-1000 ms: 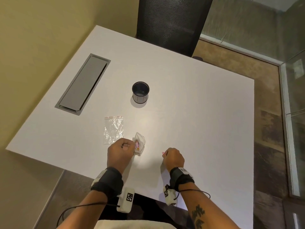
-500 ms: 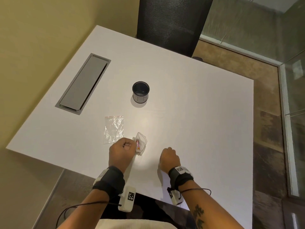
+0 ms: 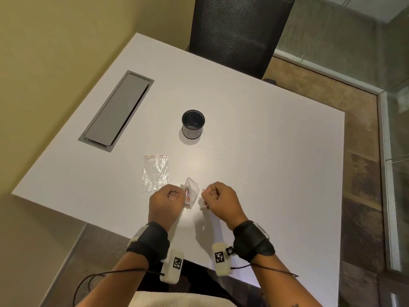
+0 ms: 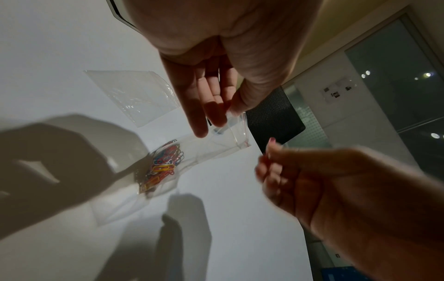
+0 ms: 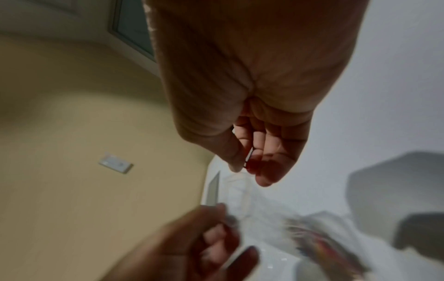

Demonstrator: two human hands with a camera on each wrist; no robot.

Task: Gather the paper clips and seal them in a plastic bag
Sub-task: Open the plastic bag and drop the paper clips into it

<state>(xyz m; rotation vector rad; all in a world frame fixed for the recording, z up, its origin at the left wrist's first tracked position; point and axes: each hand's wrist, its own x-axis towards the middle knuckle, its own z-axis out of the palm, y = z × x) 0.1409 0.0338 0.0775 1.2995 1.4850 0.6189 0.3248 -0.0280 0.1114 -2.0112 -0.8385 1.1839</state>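
My left hand (image 3: 177, 193) pinches the top edge of a small clear plastic bag (image 3: 192, 191) that hangs down to the table. In the left wrist view, thumb and fingers (image 4: 216, 121) grip the bag's mouth (image 4: 236, 127), and several coloured paper clips (image 4: 165, 163) lie in its bottom. My right hand (image 3: 209, 193) is just right of the bag, curled, pinching a red paper clip (image 5: 248, 163) between thumb and fingers. The clip's tip (image 4: 272, 140) shows close to the bag's open edge. The right wrist view is blurred.
A second, empty plastic bag (image 3: 156, 172) lies flat on the white table (image 3: 265, 162), left of the hands. A black cup (image 3: 193, 124) stands further back at the centre. A grey cable hatch (image 3: 117, 110) sits at the back left, a black chair (image 3: 239, 29) behind the table.
My right hand has lifted from the table and moved left and forward to the bag's mouth, holding a clip. The left hand keeps its hold on the bag, almost still.
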